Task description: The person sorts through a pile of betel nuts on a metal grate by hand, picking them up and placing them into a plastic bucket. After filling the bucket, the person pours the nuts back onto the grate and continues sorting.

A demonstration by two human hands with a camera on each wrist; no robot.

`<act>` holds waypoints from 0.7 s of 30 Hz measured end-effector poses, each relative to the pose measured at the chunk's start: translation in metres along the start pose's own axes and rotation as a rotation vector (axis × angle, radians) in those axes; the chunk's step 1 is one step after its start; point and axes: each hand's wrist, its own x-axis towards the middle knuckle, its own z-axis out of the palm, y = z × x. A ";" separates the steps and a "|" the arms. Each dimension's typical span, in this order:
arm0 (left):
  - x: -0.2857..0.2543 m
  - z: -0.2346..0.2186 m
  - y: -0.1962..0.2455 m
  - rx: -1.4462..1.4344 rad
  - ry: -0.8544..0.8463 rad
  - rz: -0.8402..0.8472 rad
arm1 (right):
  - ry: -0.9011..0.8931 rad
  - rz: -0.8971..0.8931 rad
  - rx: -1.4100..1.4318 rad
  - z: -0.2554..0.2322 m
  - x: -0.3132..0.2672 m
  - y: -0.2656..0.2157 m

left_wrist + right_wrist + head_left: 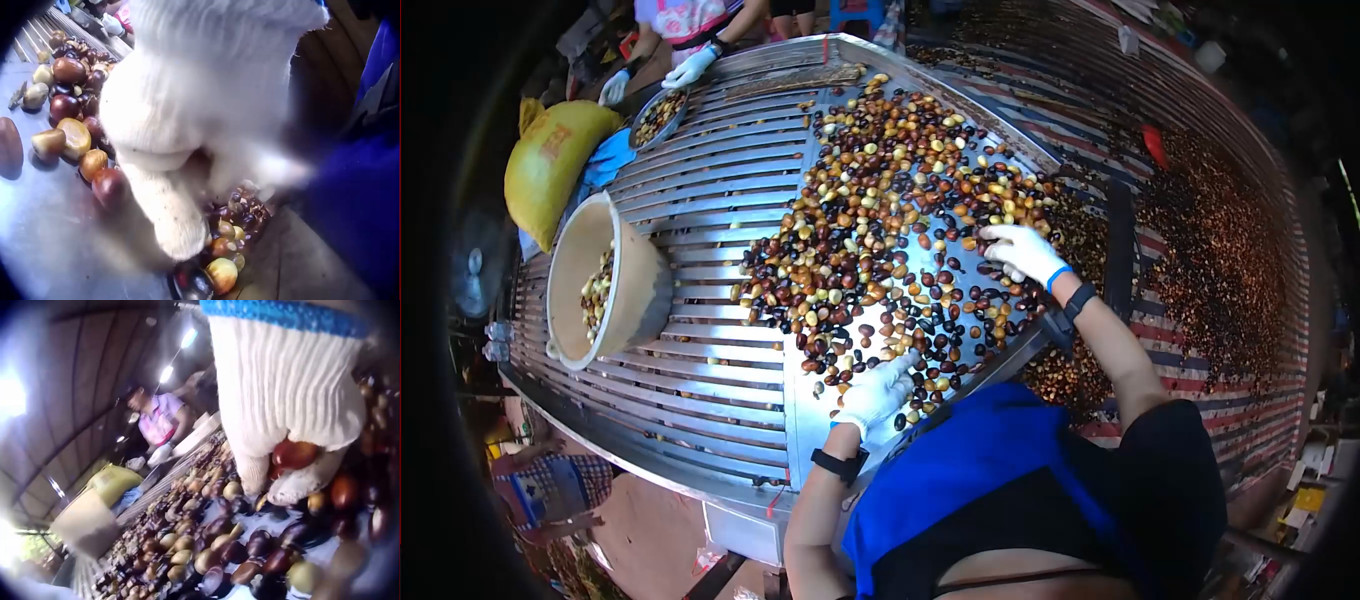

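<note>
A broad heap of glossy oval nuts [870,220], dark brown, reddish and yellow, covers the metal sheet [805,430] of a slatted table. My left hand [878,392], in a white knit glove, reaches over the near edge of the heap. In the left wrist view one straight gloved finger [178,228] points down at some nuts, while the rest of the hand is blurred. At the right side of the heap is my right hand [1025,255], also gloved. Its fingers curl round a reddish-brown nut [295,455], close over the other nuts.
A beige bucket [645,285] with pale nuts lies tilted on the slats at left. Behind it are a full yellow sack [555,165] and a bowl of nuts [658,122] beside another gloved person [690,30]. More nuts cover a striped sheet [1200,340] on the right.
</note>
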 end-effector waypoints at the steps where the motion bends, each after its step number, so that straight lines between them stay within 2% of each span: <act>1: 0.000 -0.007 0.009 -0.068 -0.019 -0.024 | 0.074 0.046 -0.028 -0.016 0.000 0.002; 2: 0.000 -0.014 0.019 -0.139 -0.036 -0.048 | 0.145 0.090 -0.058 -0.032 0.002 0.003; 3: 0.000 -0.015 0.018 -0.402 -0.071 -0.052 | 0.246 0.031 -0.002 -0.043 0.004 0.007; 4: -0.004 -0.022 0.024 -0.308 -0.028 -0.023 | 0.322 0.093 0.111 -0.055 0.003 0.012; 6: -0.005 -0.026 0.008 -0.312 -0.065 -0.065 | 0.299 0.050 0.213 -0.069 -0.005 0.016; 7: -0.011 -0.028 0.011 -0.314 -0.049 -0.152 | 0.277 0.034 0.190 -0.068 -0.011 0.015; 8: -0.010 -0.027 -0.001 -0.188 -0.044 -0.105 | 0.253 0.020 0.166 -0.065 -0.017 0.015; 12: -0.009 -0.018 0.010 -0.310 -0.292 -0.269 | 0.243 -0.003 -0.032 -0.042 -0.026 0.003; 14: 0.000 0.000 0.004 -0.469 -0.256 -0.207 | 0.221 -0.027 -0.064 -0.037 -0.021 0.005; 15: 0.009 0.003 0.006 -0.355 -0.270 -0.131 | 0.196 -0.013 -0.071 -0.030 -0.020 0.000; 16: 0.006 -0.003 0.027 -0.504 -0.273 -0.161 | 0.170 0.001 -0.078 -0.022 -0.021 -0.012; 18: 0.019 0.002 0.030 -0.420 -0.206 -0.050 | 0.082 0.021 -0.113 -0.005 -0.024 -0.030; 19: 0.022 0.006 0.024 -0.668 -0.242 -0.033 | 0.048 0.006 -0.146 0.005 -0.024 -0.034; 20: 0.024 0.009 0.016 -0.667 -0.240 -0.033 | 0.014 -0.010 -0.179 0.016 -0.026 -0.038; 21: 0.024 0.007 0.020 -0.826 -0.239 -0.072 | -0.021 -0.028 -0.200 0.027 -0.028 -0.041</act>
